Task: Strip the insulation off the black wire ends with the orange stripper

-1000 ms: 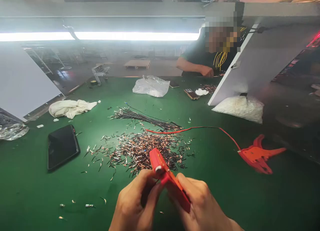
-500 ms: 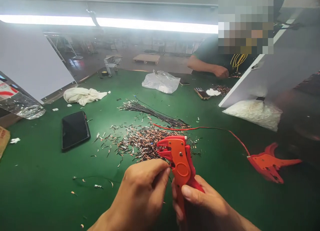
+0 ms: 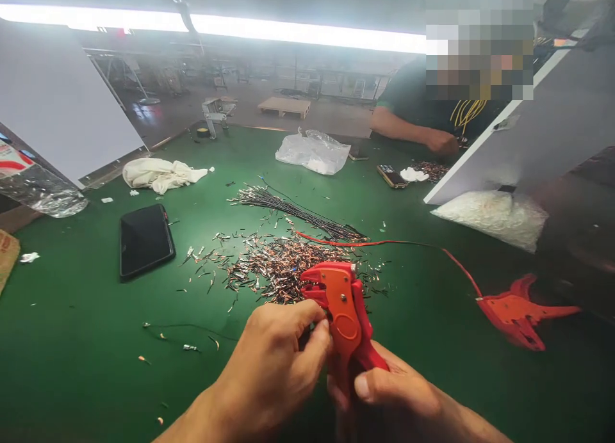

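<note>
My right hand [image 3: 398, 388] is wrapped round the handles of an orange and red wire stripper [image 3: 342, 315], held upright with its jaws to the left. Against the stripper's left side, my left hand [image 3: 273, 360] pinches finger and thumb together. A thin black wire [image 3: 202, 328] runs along the table into this hand; its part between the fingertips is hidden. Just behind the stripper's jaws lies a heap of short wire offcuts [image 3: 269, 267], black and copper-coloured. Beyond the heap is a bundle of black wires [image 3: 293, 212] with metal terminals at their left ends.
A second stripper [image 3: 523, 308] lies at right, a red cord [image 3: 384, 242] running from it. A phone [image 3: 147, 241] and cloth [image 3: 161, 175] are at left. A plastic bag [image 3: 312, 152] lies at the back. Across the table sits a co-worker, forearm [image 3: 408, 132] resting there.
The view has shifted slightly. My left fingertips sit a little closer against the stripper, and my right thumb is slightly lower on its handle. More of the black wire shows left of my hand.
</note>
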A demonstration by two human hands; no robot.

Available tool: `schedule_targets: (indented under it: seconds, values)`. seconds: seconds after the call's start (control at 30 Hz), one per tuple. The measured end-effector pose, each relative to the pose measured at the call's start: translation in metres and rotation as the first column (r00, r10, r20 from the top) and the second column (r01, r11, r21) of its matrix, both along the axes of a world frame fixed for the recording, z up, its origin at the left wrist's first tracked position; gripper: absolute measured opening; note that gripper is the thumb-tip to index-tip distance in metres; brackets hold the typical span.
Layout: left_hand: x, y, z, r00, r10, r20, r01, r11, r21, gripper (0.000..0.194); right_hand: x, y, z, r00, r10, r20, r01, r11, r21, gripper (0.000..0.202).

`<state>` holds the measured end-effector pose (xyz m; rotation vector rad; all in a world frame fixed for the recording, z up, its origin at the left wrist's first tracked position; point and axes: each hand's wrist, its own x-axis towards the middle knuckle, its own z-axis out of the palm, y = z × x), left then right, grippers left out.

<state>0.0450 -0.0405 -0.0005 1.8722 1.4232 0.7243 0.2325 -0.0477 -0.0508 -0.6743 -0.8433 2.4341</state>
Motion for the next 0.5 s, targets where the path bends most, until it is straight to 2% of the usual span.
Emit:
schedule_targets:
  seconds: [0.07,0.17,0.23,0.3,0.4,0.47,0.5]
  values:
    - [0.001,-0.003,-0.002,0.999,-0.024,-0.042,0.025,0.999,0.037,0.029,-0.001,-0.001,0.001,1.0,0.013,-0.021,-0.014,0.998,-0.061,0.025]
    - [0.005,-0.009,-0.003,0.993,-0.044,-0.111,0.056,0.993,0.103,0.022,-0.004,-0.001,0.002,0.993,-0.084,0.085,0.078,0.994,0.072,0.027]
    - [0.007,-0.011,0.0,0.988,-0.073,-0.139,0.08,0.996,0.045,0.022,-0.005,0.0,0.002,0.975,-0.153,0.163,0.12,0.973,0.196,0.031]
    - [0.009,-0.01,0.006,0.986,-0.109,-0.126,0.097,0.99,-0.101,0.029,-0.004,0.002,0.001,0.968,-0.164,0.188,0.115,0.962,0.248,0.039]
    - [0.011,-0.006,0.011,0.992,-0.108,-0.061,0.086,0.955,-0.284,0.047,-0.002,0.006,0.001,0.971,-0.138,0.193,0.084,0.961,0.264,0.054]
    - [0.016,-0.003,0.01,0.99,-0.125,-0.059,0.103,0.952,-0.289,0.077,-0.001,0.008,0.0,0.97,-0.095,0.222,0.052,0.981,0.189,0.058]
    - [0.019,-0.002,0.007,0.988,-0.136,-0.074,0.11,0.953,-0.282,0.084,-0.001,0.009,0.0,0.969,-0.074,0.237,0.04,0.989,0.145,0.06]
